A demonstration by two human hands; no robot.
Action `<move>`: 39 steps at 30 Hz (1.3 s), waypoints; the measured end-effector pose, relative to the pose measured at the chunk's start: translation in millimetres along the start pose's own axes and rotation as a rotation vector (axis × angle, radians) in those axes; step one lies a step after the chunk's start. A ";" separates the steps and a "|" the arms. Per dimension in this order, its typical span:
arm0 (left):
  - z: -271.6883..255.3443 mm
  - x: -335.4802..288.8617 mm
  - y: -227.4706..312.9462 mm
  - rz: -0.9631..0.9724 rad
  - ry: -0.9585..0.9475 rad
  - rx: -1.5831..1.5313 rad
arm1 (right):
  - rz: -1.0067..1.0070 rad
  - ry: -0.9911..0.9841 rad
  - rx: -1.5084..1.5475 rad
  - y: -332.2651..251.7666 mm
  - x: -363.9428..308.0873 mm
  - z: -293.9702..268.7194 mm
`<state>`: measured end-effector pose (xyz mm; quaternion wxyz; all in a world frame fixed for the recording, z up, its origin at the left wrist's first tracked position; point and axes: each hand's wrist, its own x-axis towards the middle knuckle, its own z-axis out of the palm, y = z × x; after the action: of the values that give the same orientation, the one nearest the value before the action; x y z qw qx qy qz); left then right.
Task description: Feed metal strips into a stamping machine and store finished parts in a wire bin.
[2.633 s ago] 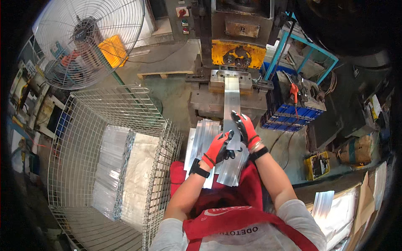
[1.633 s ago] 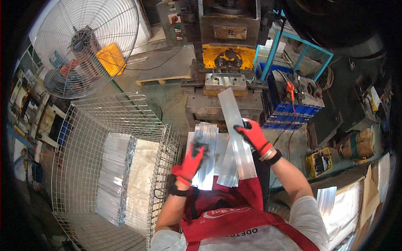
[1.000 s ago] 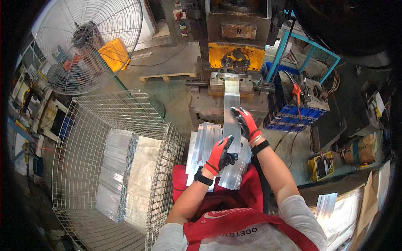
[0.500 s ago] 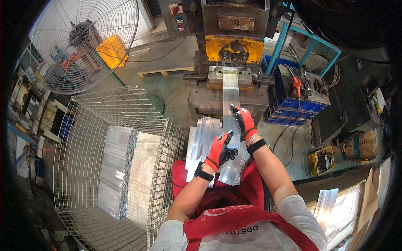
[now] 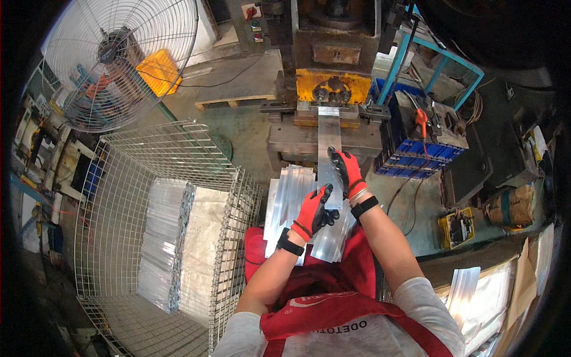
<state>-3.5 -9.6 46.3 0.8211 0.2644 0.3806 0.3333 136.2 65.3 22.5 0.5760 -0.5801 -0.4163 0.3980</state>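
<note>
Feeding one long flat silver metal strip (image 5: pixel 329 149) into the grey-and-yellow press (image 5: pixel 333 89) at twelve o'clock, right hand (image 5: pixel 347 171) and left hand (image 5: pixel 313 209) grips pinching it; stacked silver strips (image 5: pixel 288 193) on the lap remain.

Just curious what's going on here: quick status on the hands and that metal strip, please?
Both gloved hands, left hand and right hand, grip the metal strip. Far end under the press. Nothing blocking.

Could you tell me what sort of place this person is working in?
Most likely a metalworking shop: a heavy press machine takes a metal strip from gloved hands, a wire cage bin holds stacked metal pieces, and a large industrial fan stands nearby.
</note>
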 end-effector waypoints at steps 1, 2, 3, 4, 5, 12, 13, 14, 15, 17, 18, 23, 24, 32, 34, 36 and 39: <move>-0.5 0.9 -0.3 -0.001 0.006 0.019 | 0.055 -0.005 0.080 1.5 0.8 -0.1; -2.1 2.2 -0.6 -0.001 -0.015 0.018 | 0.110 -0.010 0.160 2.9 1.5 -0.3; -4.4 3.4 -1.4 0.000 -0.034 0.017 | 0.166 -0.017 0.240 4.1 2.1 -0.3; -6.4 4.4 -1.7 0.001 -0.053 0.016 | 0.164 -0.028 0.258 5.4 3.3 -0.1; -7.8 5.7 -0.9 0.004 -0.063 0.025 | 0.163 -0.040 0.277 6.4 4.6 0.2; -10.0 -16.0 -7.5 0.029 -0.158 0.065 | -0.108 -0.071 0.152 -1.2 -18.4 -7.0; -12.6 -23.4 -10.4 0.019 -0.189 0.109 | -0.154 -0.117 0.097 3.4 -26.6 -15.4; -14.0 -33.4 -19.9 0.062 -0.147 0.105 | -0.200 -0.161 0.042 7.9 -36.2 -24.1; -23.3 -39.1 -29.6 0.015 -0.117 0.215 | -0.331 -0.260 0.144 0.6 -51.7 -33.6; -42.3 -42.5 -59.0 0.250 -0.178 0.418 | -0.246 -0.216 0.065 5.6 -68.2 -46.1; -32.2 -62.4 -50.2 0.168 -0.190 0.348 | -0.283 -0.238 0.102 10.5 -77.6 -48.5; -57.3 -78.0 -60.6 0.182 -0.059 0.558 | 0.108 -0.229 0.361 21.6 -133.1 -40.4; -57.7 -79.5 -63.0 0.329 -0.024 0.595 | 0.347 -0.177 0.449 24.0 -136.4 -33.7; -99.7 -85.5 -54.1 0.250 0.380 0.870 | 0.292 -0.306 0.384 29.8 -142.0 -22.5; -121.9 -75.5 -56.9 0.217 0.442 1.115 | 0.292 -0.307 0.411 29.6 -143.2 -29.5; -140.0 -64.3 -60.7 0.142 0.491 1.327 | 0.289 -0.316 0.407 28.5 -143.7 -37.5; -151.3 -60.8 -65.1 0.102 0.491 1.435 | 0.238 -0.266 0.335 22.8 -147.6 -46.7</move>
<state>-131.9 -69.3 -57.5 0.3232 0.6690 0.6631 0.0908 131.0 -89.2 -2.0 0.5535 -0.4638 -0.3453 0.5994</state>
